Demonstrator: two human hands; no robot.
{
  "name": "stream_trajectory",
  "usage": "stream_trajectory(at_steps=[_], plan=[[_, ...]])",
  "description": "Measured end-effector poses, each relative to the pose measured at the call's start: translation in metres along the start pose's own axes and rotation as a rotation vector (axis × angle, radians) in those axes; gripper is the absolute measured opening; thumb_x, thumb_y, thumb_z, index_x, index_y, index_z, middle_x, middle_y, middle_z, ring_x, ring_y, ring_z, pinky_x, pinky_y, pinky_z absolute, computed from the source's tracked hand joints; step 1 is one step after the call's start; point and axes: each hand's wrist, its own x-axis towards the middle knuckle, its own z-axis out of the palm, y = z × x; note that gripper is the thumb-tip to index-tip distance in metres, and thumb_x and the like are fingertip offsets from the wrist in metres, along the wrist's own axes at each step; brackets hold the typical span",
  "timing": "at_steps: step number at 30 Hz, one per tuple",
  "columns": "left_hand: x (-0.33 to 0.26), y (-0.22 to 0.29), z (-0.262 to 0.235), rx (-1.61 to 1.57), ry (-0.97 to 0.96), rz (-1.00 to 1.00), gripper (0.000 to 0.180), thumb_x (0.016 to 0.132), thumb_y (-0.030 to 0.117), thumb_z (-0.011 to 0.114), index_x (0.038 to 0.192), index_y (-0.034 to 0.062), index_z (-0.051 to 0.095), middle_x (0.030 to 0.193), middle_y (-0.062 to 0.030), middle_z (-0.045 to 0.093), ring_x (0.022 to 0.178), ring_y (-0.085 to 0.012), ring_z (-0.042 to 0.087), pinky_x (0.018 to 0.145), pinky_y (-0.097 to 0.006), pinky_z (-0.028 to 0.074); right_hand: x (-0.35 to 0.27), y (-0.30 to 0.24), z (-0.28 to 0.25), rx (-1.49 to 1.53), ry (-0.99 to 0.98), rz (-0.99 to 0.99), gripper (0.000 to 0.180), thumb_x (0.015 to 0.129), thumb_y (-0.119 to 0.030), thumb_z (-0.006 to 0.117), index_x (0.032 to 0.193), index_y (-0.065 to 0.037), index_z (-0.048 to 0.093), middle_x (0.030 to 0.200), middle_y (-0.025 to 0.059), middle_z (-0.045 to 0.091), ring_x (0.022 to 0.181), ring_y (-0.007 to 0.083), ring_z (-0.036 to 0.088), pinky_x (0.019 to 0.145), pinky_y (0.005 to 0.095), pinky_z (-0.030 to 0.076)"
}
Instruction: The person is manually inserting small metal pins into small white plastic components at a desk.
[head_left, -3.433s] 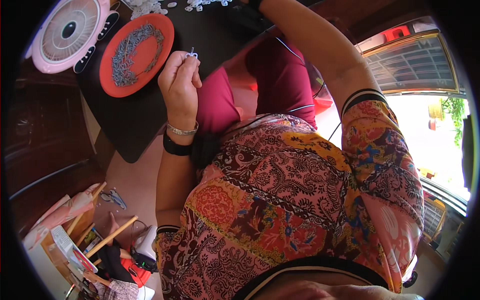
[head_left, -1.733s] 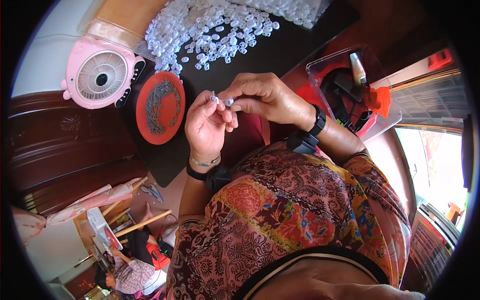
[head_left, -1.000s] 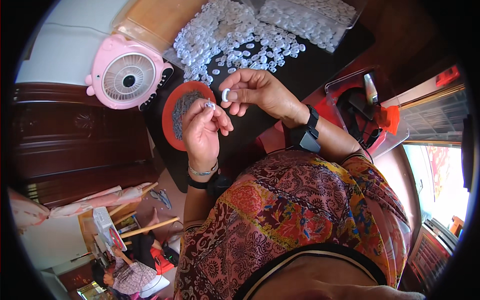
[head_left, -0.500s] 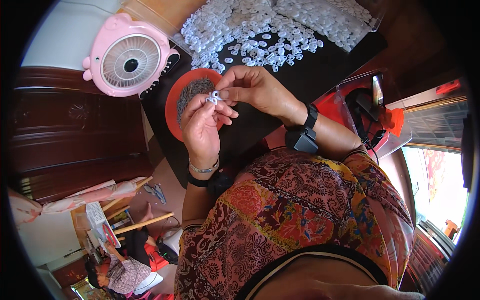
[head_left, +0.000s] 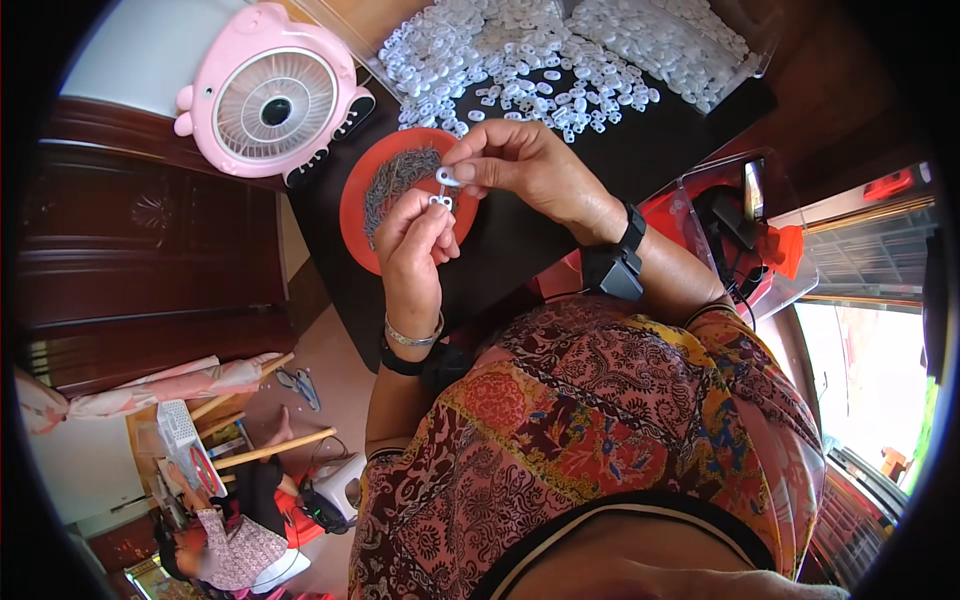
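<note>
My left hand [head_left: 415, 242] pinches a small white plastic piece with two holes [head_left: 440, 202] between thumb and fingertips. Just above it, my right hand [head_left: 535, 178] grips a white oval plastic piece with a hole [head_left: 447, 177]. A thin bright line, perhaps a metal pin, shows in the small gap between the two pieces. Both hands are over the near-right part of a red bowl [head_left: 356, 228], which holds many thin grey metal pins [head_left: 392, 190]. At the back of the dark table [head_left: 510, 250], many similar white pieces [head_left: 545, 95] lie in a loose heap.
A pink animal-shaped fan [head_left: 275, 100] stands left of the bowl. Behind, a clear tray [head_left: 765, 65] holds more white pieces. On the right is a clear bin [head_left: 690, 215] with dark and red items. At lower left, another person [head_left: 240, 550] sits near a wooden-legged stool.
The two white pieces were close together and are now slightly apart, with the right hand's piece above. The view has shifted a little, so the fan and bowl appear farther right.
</note>
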Motion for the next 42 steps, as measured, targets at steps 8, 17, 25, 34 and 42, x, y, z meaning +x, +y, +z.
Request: stream_trajectory(at_steps=[8, 17, 25, 34, 42], plan=[[0.000, -0.007, 0.000, 0.055, -0.016, 0.014, 0.021, 0.090, 0.011, 0.048, 0.070, 0.0059, 0.047, 0.061, 0.0002, 0.046, 0.051, -0.0078, 0.043, 0.047, -0.020, 0.032, -0.002, 0.002, 0.003, -0.009, 0.019, -0.009, 0.012, 0.089, -0.005, 0.063, 0.100, -0.002, 0.066, 0.085, 0.0009, 0.066, 0.076, 0.0063, 0.060, 0.072, 0.0205, 0.050], [0.004, -0.007, 0.004, 0.142, 0.002, 0.037, 0.018, 0.087, 0.008, 0.053, 0.070, 0.0013, 0.051, 0.062, 0.0013, 0.046, 0.051, -0.0046, 0.039, 0.047, -0.021, 0.031, -0.005, 0.000, 0.000, -0.056, 0.053, -0.041, 0.013, 0.088, -0.003, 0.063, 0.100, -0.001, 0.066, 0.091, 0.0013, 0.066, 0.086, 0.0064, 0.061, 0.077, 0.0196, 0.050], [0.005, -0.007, 0.009, 0.174, 0.015, 0.045, 0.017, 0.087, 0.009, 0.053, 0.071, 0.0016, 0.052, 0.062, 0.0014, 0.047, 0.051, -0.0043, 0.040, 0.047, -0.021, 0.031, -0.006, 0.003, -0.003, -0.103, 0.072, -0.043, 0.012, 0.088, -0.003, 0.062, 0.099, 0.000, 0.066, 0.092, 0.0021, 0.066, 0.086, 0.0069, 0.061, 0.077, 0.0201, 0.050], [0.006, -0.010, 0.015, 0.188, 0.018, 0.030, 0.021, 0.089, 0.010, 0.053, 0.070, 0.0018, 0.052, 0.062, 0.0012, 0.048, 0.050, -0.0043, 0.040, 0.046, -0.021, 0.030, -0.011, 0.000, -0.006, -0.176, 0.011, -0.050, 0.012, 0.088, -0.001, 0.061, 0.099, 0.001, 0.066, 0.092, 0.0033, 0.066, 0.086, 0.0081, 0.062, 0.078, 0.0212, 0.050], [0.003, -0.013, 0.020, 0.050, 0.023, 0.032, 0.021, 0.092, 0.013, 0.050, 0.074, 0.0040, 0.051, 0.061, 0.0018, 0.046, 0.051, -0.0042, 0.042, 0.046, -0.020, 0.030, -0.018, 0.006, -0.002, -0.061, -0.008, -0.069, 0.021, 0.084, 0.003, 0.065, 0.104, 0.000, 0.063, 0.096, 0.0028, 0.064, 0.091, 0.0105, 0.061, 0.083, 0.0250, 0.050]])
